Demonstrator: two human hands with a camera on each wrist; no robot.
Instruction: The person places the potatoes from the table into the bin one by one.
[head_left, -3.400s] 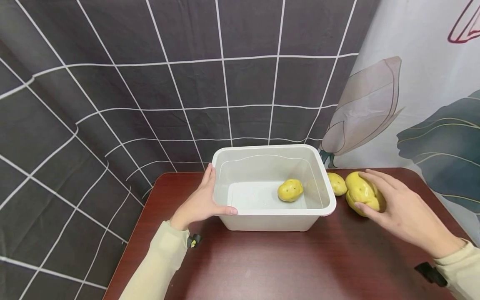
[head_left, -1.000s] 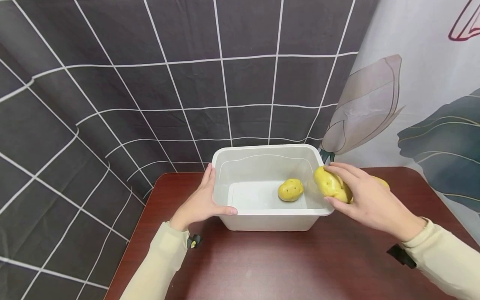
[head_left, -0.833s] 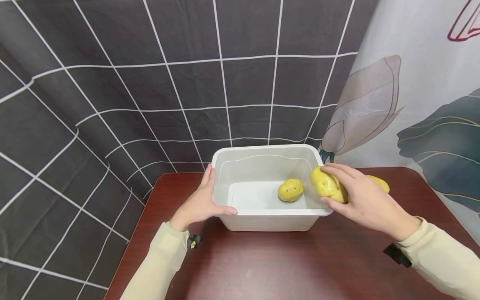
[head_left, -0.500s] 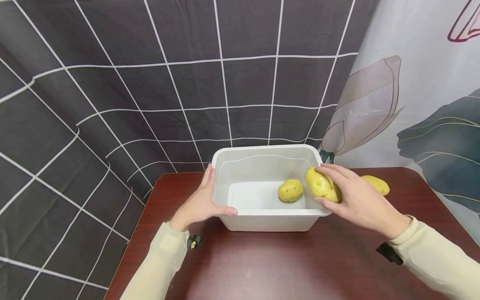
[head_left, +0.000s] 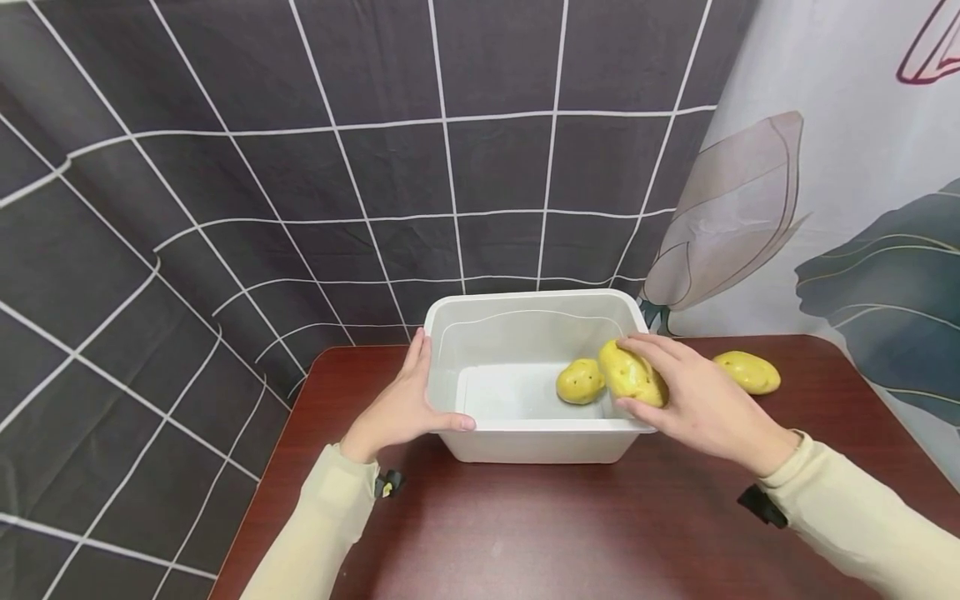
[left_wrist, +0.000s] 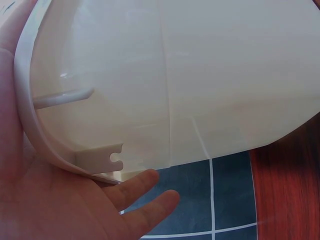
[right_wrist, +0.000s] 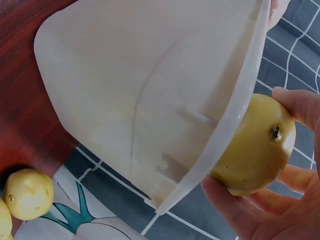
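A pale grey plastic bin (head_left: 525, 446) stands on the table with one yellow potato (head_left: 580, 382) on its floor. My left hand (head_left: 401, 408) rests against the bin's front left corner, fingers straight along the left wall and thumb across the front rim. In the left wrist view, two fingertips (left_wrist: 162, 202) extend below the rim, outside the bin. With my right hand (head_left: 693, 396), I hold a second potato (head_left: 628, 373) above the bin's right end, just inside the rim. The right wrist view shows that potato (right_wrist: 257, 145) between thumb and fingers.
Beyond my right hand, a potato (head_left: 747, 372) lies on the dark red table (head_left: 525, 533). Two potatoes (right_wrist: 29, 194) appear in the right wrist view. A dark gridded curtain (head_left: 390, 167) hangs behind the bin, a patterned white one (head_left: 862, 167) at the right.
My right hand has lifted a potato from the table on the right and carried it left over the bin's rim. My left hand and the bin have stayed in place.
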